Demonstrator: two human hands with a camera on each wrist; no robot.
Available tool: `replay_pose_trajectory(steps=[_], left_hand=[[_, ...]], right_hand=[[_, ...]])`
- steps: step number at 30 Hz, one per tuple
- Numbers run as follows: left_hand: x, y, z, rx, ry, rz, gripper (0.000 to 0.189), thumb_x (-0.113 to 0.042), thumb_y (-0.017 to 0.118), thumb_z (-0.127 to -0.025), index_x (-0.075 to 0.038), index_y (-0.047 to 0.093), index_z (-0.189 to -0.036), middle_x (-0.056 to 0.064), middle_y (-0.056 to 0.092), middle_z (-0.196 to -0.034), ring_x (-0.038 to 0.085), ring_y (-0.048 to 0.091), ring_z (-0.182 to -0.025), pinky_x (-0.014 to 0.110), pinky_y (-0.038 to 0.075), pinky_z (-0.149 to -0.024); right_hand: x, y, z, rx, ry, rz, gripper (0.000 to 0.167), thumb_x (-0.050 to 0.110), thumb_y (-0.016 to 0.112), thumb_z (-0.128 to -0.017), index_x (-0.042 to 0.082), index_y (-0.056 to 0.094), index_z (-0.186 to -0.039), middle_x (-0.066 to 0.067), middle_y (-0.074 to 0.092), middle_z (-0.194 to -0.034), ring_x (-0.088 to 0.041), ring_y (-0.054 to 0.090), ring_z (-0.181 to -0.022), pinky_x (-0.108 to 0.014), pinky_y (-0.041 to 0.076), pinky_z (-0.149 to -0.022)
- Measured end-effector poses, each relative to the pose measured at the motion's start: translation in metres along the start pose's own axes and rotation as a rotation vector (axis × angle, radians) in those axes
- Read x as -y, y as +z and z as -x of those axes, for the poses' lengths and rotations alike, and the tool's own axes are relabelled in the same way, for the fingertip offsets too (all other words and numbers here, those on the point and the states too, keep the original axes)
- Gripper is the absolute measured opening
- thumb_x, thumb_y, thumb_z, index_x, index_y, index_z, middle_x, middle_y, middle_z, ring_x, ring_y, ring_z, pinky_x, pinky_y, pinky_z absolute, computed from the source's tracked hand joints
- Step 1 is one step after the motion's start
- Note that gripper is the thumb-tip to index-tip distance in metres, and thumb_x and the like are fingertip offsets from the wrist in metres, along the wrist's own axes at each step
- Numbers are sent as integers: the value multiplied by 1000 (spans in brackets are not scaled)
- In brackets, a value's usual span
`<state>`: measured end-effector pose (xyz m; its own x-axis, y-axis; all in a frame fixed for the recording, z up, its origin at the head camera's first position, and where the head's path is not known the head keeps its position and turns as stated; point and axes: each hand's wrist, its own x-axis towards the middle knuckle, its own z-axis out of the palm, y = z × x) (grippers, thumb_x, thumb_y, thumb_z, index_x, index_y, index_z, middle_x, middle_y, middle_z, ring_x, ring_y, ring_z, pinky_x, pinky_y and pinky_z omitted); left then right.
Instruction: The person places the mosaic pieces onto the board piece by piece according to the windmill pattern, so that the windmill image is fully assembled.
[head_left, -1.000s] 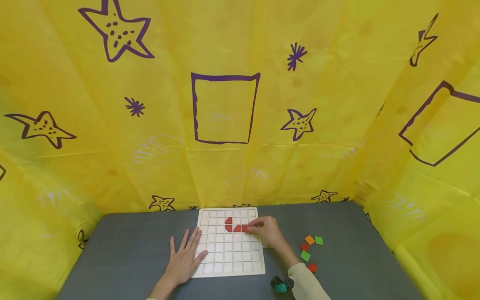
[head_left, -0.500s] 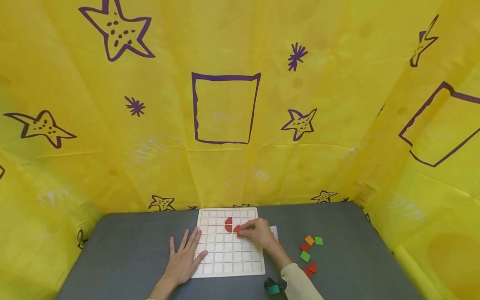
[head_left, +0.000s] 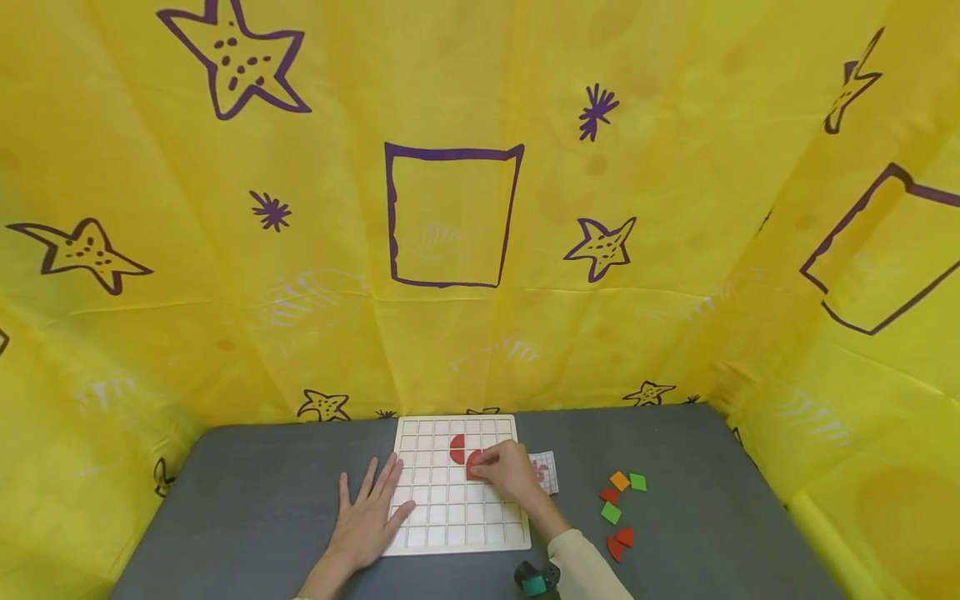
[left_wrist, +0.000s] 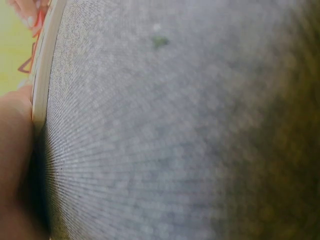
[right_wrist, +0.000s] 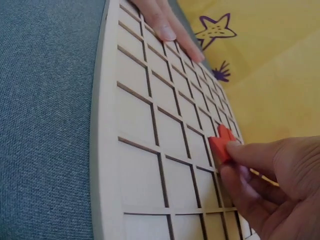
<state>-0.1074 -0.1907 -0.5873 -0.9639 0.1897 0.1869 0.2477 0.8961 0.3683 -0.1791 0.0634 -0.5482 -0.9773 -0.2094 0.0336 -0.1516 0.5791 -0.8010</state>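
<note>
A pale gridded board (head_left: pixel 435 496) lies on the dark table. Two red quarter-round pieces (head_left: pixel 457 449) form a half disc on its upper middle squares, and another red piece (head_left: pixel 476 456) is beside them, partly covered by fingers. My right hand (head_left: pixel 513 477) pinches a red tile (head_left: pixel 472 472) between thumb and fingertips, just below that piece. In the right wrist view, the pinched red tile (right_wrist: pixel 219 148) is tilted at the grid; whether it touches is unclear. My left hand (head_left: pixel 367 514) rests spread on the board's left edge, fingers straight; the left wrist view shows only part of it.
A small printed card (head_left: pixel 549 473) with a grid and red pattern lies right of the board, partly behind my right hand. Farther right are loose pieces: an orange square (head_left: pixel 619 481), green squares (head_left: pixel 611 512) and red pieces (head_left: pixel 625 537). A yellow patterned curtain (head_left: pixel 450 350) surrounds the table.
My right hand has moved left and slightly toward me, carrying the red tile from the right of the placed piece to below it. The printed card and a red piece at right have come into view.
</note>
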Motion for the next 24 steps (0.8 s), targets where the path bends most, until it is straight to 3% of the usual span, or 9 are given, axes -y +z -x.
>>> replay_pose_trajectory(steps=[11, 19, 24], left_hand=[[9, 10, -2, -17, -7, -23, 70, -58, 45, -98, -15, 37, -152, 5, 32, -158, 40, 26, -143, 70, -4, -109], [3, 3, -2, 30, -26, 5, 70, -55, 46, -98, -13, 35, -153, 7, 29, -159, 41, 22, -145, 71, -6, -109], [2, 3, -1, 14, -15, -3, 70, -54, 47, -98, -12, 35, -152, 6, 30, -159, 41, 23, -144, 71, -5, -108]], right_hand=[[8, -1, 1, 15, 35, 22, 6, 8, 81, -80, 7, 78, -74, 3, 70, -72, -8, 59, -68, -24, 50, -58], [5, 1, 2, -1, 25, 42, 5, 7, 81, -79, 7, 78, -75, 2, 71, -71, -7, 60, -66, -25, 50, -58], [5, 2, 3, -5, 38, 41, 6, 7, 80, -80, 8, 78, -75, 3, 70, -69, -6, 59, -64, -24, 50, -57]])
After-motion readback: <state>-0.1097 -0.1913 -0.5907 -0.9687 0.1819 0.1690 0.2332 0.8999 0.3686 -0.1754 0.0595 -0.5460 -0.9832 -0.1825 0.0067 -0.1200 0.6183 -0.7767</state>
